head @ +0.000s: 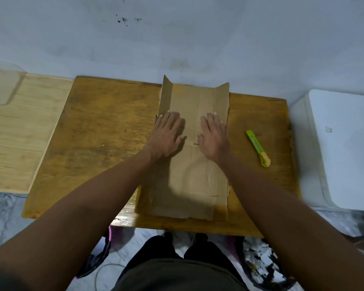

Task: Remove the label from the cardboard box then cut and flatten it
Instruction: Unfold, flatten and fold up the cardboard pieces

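Head view: creased brown cardboard box (190,164) lies flat.

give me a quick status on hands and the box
Left hand and right hand both open, pressing flat. Cardboard box cut open, lying flat on table. Utility knife set aside right, nothing in the way.

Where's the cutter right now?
In the head view the cutter lies on the table, right of the cardboard and just beyond the right hand; neither hand touches it.
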